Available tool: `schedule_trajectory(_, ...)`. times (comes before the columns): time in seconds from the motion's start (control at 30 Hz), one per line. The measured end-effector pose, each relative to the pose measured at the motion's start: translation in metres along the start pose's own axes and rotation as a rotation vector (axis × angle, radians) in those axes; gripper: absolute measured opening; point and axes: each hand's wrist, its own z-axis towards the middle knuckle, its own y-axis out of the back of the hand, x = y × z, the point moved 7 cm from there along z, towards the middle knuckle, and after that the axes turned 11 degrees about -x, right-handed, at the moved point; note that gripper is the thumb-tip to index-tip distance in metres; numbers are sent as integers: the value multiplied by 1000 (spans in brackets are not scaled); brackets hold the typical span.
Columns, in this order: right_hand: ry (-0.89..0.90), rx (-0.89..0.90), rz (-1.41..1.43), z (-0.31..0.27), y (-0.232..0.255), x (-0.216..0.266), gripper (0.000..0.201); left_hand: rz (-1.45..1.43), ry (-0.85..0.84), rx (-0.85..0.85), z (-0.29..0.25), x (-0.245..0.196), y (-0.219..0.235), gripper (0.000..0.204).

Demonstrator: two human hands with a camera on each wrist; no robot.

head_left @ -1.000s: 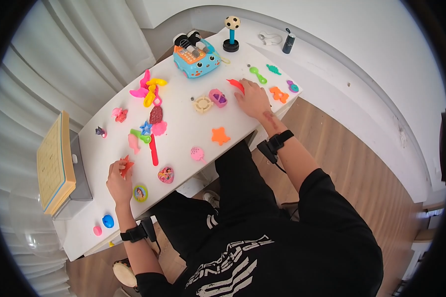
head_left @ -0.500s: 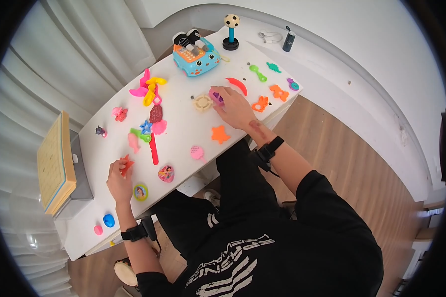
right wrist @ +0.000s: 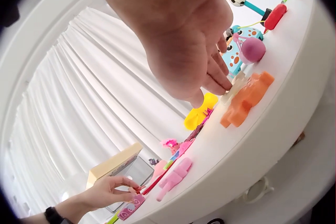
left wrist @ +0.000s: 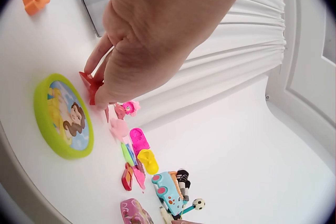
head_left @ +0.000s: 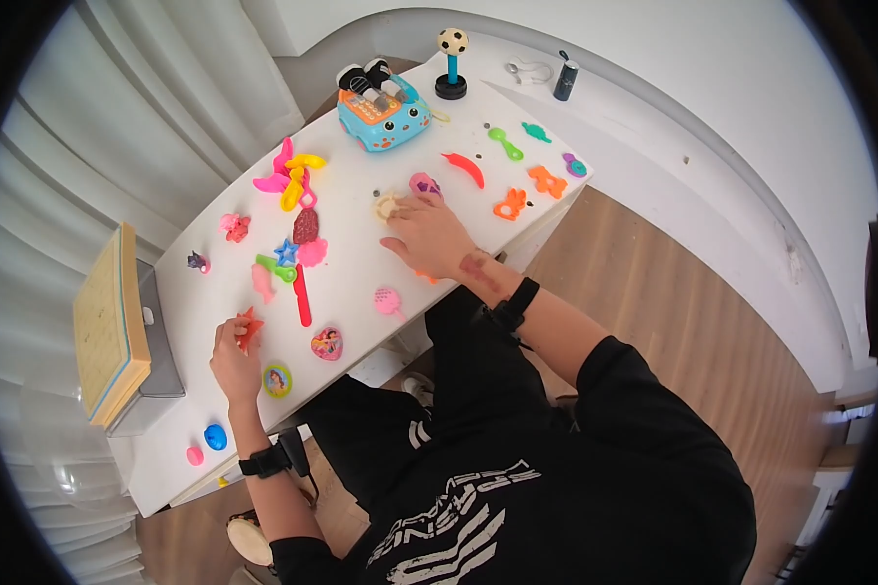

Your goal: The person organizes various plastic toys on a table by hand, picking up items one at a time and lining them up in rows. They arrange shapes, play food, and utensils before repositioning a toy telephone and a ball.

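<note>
A person in a black printed shirt sits at a smooth white tabletop [head_left: 361, 244] strewn with small, glossy plastic toy shapes. The left hand [head_left: 232, 353] rests near the front edge, its fingers [left wrist: 97, 58] pinching a flat red star-shaped piece [head_left: 250, 327] that touches the surface; its points are partly hidden by the hand, so which way it faces is hard to tell. Just beside it lies a round green-rimmed disc [left wrist: 63, 116] with a printed picture. The right hand [head_left: 424, 234] lies palm down near the middle of the tabletop, fingers loosely extended and gripping nothing, its fingertips touching a cream wheel-shaped ring [head_left: 388, 206]. In the right wrist view the ring is mostly covered, and an orange star [right wrist: 245, 98] sits under the palm, almost hidden in the head view. A pink rounded mould [head_left: 425, 184] lies just beyond the fingertips. Farther back, a red chilli shape [head_left: 465, 168] lies with its long axis running diagonally. A blue toy telephone [head_left: 382, 105] with a face stands near the far edge.
</note>
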Motion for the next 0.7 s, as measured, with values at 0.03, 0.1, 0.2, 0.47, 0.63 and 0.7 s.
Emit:
schedule_trajectory(0.03,-22,69,106,0,-6,4,36,2,-9,0,-1,0,0,22)
schedule_trajectory(0.1,-47,140,212,-2,-19,8,37,-5,0,4,-2,0,0,22)
schedule_trajectory(0.2,59,56,273,-6,-23,16,38,-15,-7,3,-1,-2,0,22)
schedule_trajectory(0.47,-236,-15,344,-49,26,-4,37,-15,-27,-9,-1,-2,2,22)
schedule_trajectory(0.63,-136,-76,308,-52,25,-3,37,-37,22,-10,-1,1,-2,24)
schedule_trajectory(0.7,-83,-95,295,-42,19,2,37,-32,14,-10,-1,1,-2,24)
